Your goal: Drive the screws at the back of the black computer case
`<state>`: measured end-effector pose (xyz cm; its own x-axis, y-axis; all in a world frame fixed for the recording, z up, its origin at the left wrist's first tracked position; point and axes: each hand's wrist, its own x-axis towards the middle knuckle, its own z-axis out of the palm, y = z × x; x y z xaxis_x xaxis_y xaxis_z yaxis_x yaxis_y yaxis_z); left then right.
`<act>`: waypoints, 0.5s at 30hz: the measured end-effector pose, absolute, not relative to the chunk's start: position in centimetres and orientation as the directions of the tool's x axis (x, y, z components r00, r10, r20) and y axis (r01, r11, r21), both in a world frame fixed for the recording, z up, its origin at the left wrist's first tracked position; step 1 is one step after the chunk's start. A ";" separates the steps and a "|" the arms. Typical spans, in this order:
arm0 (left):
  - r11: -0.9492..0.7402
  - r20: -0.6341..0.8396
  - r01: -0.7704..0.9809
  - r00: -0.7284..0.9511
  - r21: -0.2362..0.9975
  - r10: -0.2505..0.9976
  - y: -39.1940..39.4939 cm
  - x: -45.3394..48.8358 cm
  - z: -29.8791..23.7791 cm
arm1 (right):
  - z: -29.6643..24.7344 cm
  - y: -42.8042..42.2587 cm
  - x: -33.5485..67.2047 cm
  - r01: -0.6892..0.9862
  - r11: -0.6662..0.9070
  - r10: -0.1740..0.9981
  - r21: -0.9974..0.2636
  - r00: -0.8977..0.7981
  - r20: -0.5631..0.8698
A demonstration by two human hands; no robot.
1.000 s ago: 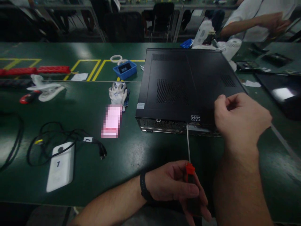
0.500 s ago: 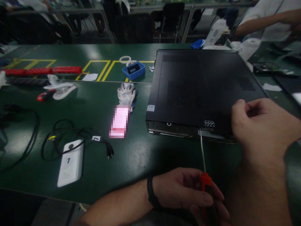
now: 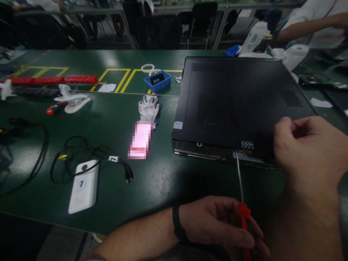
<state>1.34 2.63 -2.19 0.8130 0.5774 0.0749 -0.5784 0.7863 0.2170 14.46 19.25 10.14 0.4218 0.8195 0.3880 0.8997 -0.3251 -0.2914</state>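
Note:
A black desktop computer case [image 3: 217,98] lies flat on the green table, its front edge towards me. My left hand [image 3: 217,224], with a dark wristband, has its fingers closed around the red handle of a screwdriver [image 3: 239,181]. The long metal shank reaches up to the case's front edge, near a checkered label; exactly what the tip meets is hard to see. Against the front right part of the case is my right hand [image 3: 307,145], its fingers curled in. Whatever those fingers hold, if anything, is hidden.
Left of the case lie gloves [image 3: 149,108], a blurred-out pink object [image 3: 140,139], a blue bin [image 3: 160,85], black cables [image 3: 108,148] and a white device marked 7 [image 3: 84,192]. Another person's arm [image 3: 307,29] shows at the far right, behind white plastic parts [image 3: 254,38].
The whole view has shifted slightly, moving things a little to the right. The screwdriver handle has swung slightly right and down with my left hand. My right hand keeps its place on the case.

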 end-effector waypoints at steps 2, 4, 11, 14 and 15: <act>0.760 0.089 -0.566 0.816 0.320 0.571 2.7 1.5 -2.4 | 10.0 19.3 14.5 0.904 -0.308 0.824 -0.297 0.409 0.391; 0.734 0.093 -0.560 0.814 0.385 0.573 2.8 1.6 -2.5 | 10.0 19.3 14.6 0.905 -0.303 0.824 -0.298 0.406 0.396; 0.723 0.025 -0.554 0.800 0.413 0.600 2.7 1.2 -2.2 | 9.6 19.5 15.1 0.903 -0.311 0.827 -0.296 0.411 0.384; 0.721 -0.002 -0.532 0.804 0.443 0.594 2.6 0.9 -2.1 | 9.5 19.5 15.3 0.910 -0.297 0.835 -0.289 0.394 0.384; 0.721 0.004 -0.529 0.807 0.449 0.590 2.6 0.8 -2.1 | 9.5 19.5 15.3 0.910 -0.297 0.837 -0.288 0.393 0.381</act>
<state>0.84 2.60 -2.06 0.8073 0.5902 0.0036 -0.5288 0.7206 0.4485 15.32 19.46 9.47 0.3934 0.8367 0.3809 0.9104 -0.2967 -0.2884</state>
